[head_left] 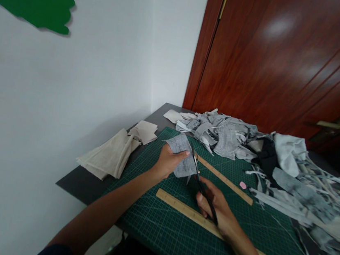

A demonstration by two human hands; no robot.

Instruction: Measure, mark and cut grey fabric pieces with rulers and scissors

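Note:
A piece of grey fabric (182, 147) is pinched in my left hand (167, 161), thumb on top, held above the green cutting mat (143, 219). My right hand (215, 203) is closed around the handles of a pair of black scissors (199, 183). The scissor blades lie along the fabric's right edge, and a narrow strip hangs below that edge. Under my right hand a wooden ruler (179, 205) rests on the mat. A second wooden ruler (228, 182) lies farther back, beyond the scissors.
Folded cream cloth (107, 155) lies at the left table edge by the white wall. A heap of grey fabric scraps (227, 136) fills the back, and more strips (313, 199) cover the right side. A small pink piece (243, 185) sits on the mat. Behind stands a wooden door (273, 65).

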